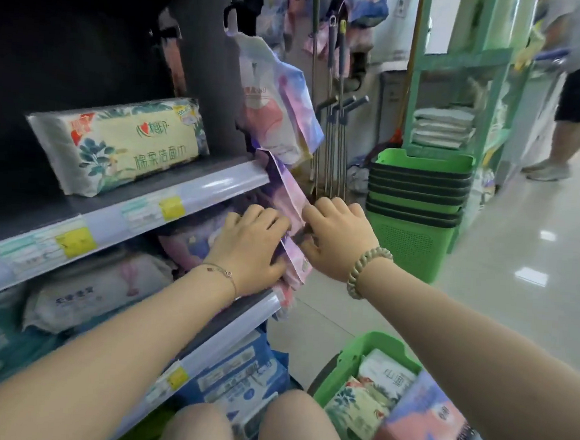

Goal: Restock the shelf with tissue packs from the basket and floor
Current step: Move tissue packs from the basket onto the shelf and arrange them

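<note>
1. The shelf [216, 180] takes up everything to the left of both hands. The tier they are working at already holds pale packs [98, 292], lying further left of the left hand. The tier above has plenty of bare board.
2. A stack of baskets [417, 194] stands on the floor beyond the right hand, well apart from it.
3. The basket [351, 358] sits below the right forearm, near the knees, with spare packs [388, 371] in it.
4. One floral pack [115, 142] lies on the upper tier, above and to the left of the left hand.
5. The purple pack [292, 216] is on edge between the two hands at the open right end of the tier. It is tilted, and part of it sticks out past the shelf end.
6. The left hand [249, 248] is curled over the pack's shelf-side face, with the thumb under its lower corner. The right hand [339, 237] has its fingers bent onto the outer edge. The hands are close together and clamp the pack from both sides.
7. Judged step: seating this pack in the row, with the placement nearly done.
8. The next move would call for pushing the pack leftward and inward until it stands clear of the shelf end. Then both hands would let go and the right one would drop to the basket. The pack looks soft, so it may slump outward once released.
</note>
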Tool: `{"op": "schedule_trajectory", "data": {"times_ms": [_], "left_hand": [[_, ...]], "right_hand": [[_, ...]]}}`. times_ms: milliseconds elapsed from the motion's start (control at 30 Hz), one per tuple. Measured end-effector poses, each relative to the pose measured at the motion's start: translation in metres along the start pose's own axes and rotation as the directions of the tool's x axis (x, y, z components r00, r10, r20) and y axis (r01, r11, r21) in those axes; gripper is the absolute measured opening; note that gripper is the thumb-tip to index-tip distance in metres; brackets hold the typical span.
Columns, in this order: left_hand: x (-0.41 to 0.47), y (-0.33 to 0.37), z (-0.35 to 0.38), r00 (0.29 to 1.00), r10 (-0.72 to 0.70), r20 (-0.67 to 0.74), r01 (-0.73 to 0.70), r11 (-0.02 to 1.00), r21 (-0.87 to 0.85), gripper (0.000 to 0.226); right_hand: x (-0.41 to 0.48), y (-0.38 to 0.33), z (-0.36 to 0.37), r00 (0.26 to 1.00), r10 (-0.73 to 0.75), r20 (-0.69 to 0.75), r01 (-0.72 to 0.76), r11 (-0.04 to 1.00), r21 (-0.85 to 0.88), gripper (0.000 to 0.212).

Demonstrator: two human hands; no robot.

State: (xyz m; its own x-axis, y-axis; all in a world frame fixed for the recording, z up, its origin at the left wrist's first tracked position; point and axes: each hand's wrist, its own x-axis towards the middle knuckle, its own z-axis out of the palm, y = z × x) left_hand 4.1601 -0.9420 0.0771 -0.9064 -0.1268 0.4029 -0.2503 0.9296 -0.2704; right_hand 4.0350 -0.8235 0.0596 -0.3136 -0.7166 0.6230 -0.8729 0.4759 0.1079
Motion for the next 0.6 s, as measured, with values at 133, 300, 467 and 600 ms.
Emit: {"op": "schedule_trajectory", "data": {"times_ms": [133,300,467,600], "left_hand": [[0.007,0.049,0.036,0.995,-0.006,0.104,0.019,0.992,-0.124,0.047],[0.011,0.109,0.085,0.967,0.055,0.247,0.007,0.970,-0.242,0.051],[0.006,0.153,0.131,0.903,0.133,0.408,0.004,0.948,-0.319,0.053],[-0.005,0.175,0.169,0.828,0.154,0.539,0.066,0.928,-0.367,0.053]], "right_hand": [[-0.045,0.025,0.016,0.991,0.074,0.112,-0.072,0.997,-0.022,0.029],[-0.108,0.054,0.040,0.942,0.166,0.293,-0.160,0.986,-0.045,0.026],[-0.160,0.076,0.067,0.856,0.242,0.458,-0.237,0.969,-0.068,0.028],[-0.191,0.084,0.087,0.794,0.273,0.543,-0.271,0.959,-0.087,0.031]]}}
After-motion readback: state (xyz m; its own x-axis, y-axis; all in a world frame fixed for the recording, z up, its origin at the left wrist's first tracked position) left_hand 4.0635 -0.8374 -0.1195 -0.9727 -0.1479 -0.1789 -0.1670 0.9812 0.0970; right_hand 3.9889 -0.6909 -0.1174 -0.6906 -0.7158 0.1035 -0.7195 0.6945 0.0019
